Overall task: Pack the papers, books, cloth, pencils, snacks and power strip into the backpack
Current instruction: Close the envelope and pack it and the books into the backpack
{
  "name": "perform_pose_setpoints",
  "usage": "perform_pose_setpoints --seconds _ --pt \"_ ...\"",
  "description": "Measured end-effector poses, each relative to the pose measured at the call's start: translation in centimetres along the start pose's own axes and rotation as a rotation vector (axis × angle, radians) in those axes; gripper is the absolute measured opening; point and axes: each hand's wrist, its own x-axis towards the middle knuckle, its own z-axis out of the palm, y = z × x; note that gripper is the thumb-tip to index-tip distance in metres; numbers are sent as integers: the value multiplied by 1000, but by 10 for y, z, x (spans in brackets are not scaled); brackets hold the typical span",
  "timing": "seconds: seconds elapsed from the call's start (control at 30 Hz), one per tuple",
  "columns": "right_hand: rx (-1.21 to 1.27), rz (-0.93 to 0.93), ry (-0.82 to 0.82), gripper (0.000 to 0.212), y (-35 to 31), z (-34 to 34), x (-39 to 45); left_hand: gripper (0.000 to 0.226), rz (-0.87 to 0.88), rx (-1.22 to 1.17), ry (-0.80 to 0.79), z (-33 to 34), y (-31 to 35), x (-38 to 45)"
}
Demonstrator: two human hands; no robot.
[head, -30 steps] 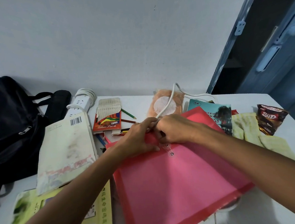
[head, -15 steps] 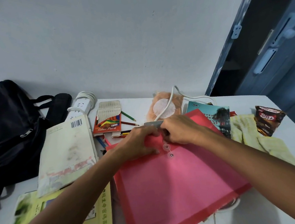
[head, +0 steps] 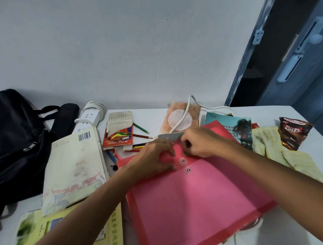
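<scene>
On the pink folder (head: 191, 197), the left hand (head: 154, 159) presses flat with straight fingers beside the clasp, while the right hand (head: 201, 142) pinches its string.

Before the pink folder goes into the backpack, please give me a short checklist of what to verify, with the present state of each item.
1. Flap of the pink folder lies down over the front: ok.
2. String is wound between the two button discs: cannot tell; only a short thread shows.
3. Left hand presses the flap flat: ok.
4. Right hand has a firm pinch at the closure: cannot tell what it pinches.
5. Backpack is open to receive it: not ok; no opening shows.
6. White cable is free of the folder: not ok; it runs under its far edge.
</scene>
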Motion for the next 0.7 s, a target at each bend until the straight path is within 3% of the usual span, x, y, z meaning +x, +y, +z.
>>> perform_pose_setpoints --seconds 0.17,0.3,0.47,0.7 --pt "65 7 8 18 5 2 -10 25 -21 23 -29 3 -2 -1" --pt "-30 -118 43 8 10 5 -30 25 -10 28 -24 4 -5 -2" --pt "-179 -240 29 17 6 7 -55 27 -10 29 -14 5 -8 -2" --pt "-212 -196 34 25 -8 16 -76 27 2 26 2 8 -9 -1"
